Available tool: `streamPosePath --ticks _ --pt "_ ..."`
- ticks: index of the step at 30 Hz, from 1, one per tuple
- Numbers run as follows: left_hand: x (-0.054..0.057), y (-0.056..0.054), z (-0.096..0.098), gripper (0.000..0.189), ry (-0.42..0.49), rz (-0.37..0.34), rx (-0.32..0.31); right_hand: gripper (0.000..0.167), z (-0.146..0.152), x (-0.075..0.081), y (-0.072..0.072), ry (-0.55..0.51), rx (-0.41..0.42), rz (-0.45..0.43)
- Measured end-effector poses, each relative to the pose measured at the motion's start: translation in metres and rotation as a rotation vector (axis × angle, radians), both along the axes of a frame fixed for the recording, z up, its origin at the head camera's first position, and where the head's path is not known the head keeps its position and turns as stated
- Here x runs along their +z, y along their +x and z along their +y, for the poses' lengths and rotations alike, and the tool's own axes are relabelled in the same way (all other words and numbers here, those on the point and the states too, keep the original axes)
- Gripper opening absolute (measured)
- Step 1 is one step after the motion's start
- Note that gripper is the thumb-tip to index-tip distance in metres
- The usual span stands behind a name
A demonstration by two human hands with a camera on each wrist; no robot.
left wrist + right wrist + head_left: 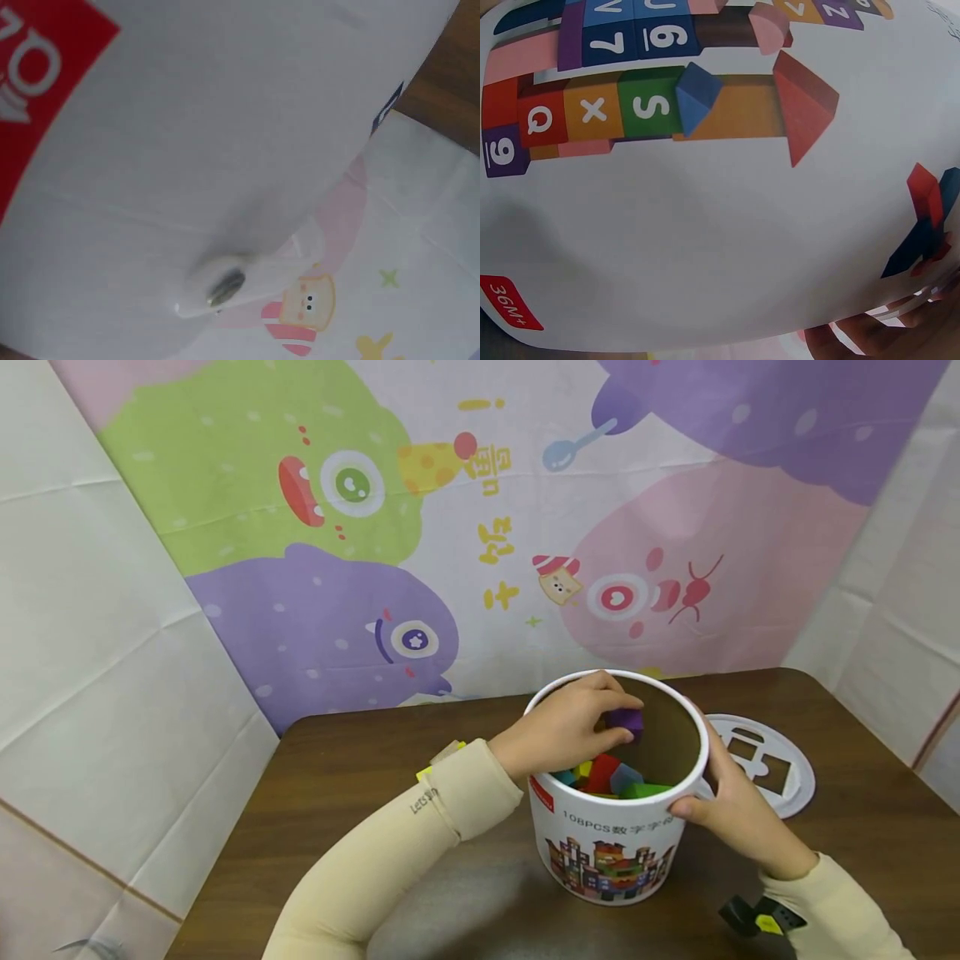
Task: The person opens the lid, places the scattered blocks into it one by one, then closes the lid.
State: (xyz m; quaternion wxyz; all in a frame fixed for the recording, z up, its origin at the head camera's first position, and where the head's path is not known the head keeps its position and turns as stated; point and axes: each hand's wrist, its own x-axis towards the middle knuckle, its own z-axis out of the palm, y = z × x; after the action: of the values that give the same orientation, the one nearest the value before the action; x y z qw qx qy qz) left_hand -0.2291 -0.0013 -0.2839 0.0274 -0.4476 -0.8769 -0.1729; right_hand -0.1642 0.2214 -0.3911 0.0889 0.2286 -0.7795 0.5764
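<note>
A white bucket (606, 860) printed with pictures of toy blocks stands upright on the table. Inside it lie several coloured blocks, among them a red block (602, 772) and a green block (643, 791). My left hand (573, 718) reaches over the rim into the bucket's mouth and pinches a purple block (627, 722) between fingers and thumb, above the other blocks. My right hand (731, 802) grips the bucket's right rim, thumb at the front. Bucket wall (225, 150) fills most of the left wrist view; the right wrist view shows its printed side (667, 240) and some fingers (885, 337).
A white lid (798, 777) with shaped cut-outs lies on the brown wooden table (360, 802), right of the bucket and partly behind my right hand. A cartoon-printed sheet (510, 652) hangs behind the table, with pale panels on both sides.
</note>
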Motion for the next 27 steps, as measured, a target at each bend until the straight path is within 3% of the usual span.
streamPosePath --ticks 6,14,27 --pt "-0.001 -0.004 0.012 0.039 -0.057 -0.033 -0.027 0.099 0.001 0.000 0.000 0.011 -0.003 -0.006" --pt "-0.008 -0.005 0.023 0.038 -0.203 -0.036 -0.041 0.100 0.000 -0.001 0.000 0.005 0.007 0.003" --pt "-0.008 -0.004 0.021 0.040 -0.200 -0.054 -0.031 0.101 0.001 -0.002 0.000 0.025 -0.013 0.001"
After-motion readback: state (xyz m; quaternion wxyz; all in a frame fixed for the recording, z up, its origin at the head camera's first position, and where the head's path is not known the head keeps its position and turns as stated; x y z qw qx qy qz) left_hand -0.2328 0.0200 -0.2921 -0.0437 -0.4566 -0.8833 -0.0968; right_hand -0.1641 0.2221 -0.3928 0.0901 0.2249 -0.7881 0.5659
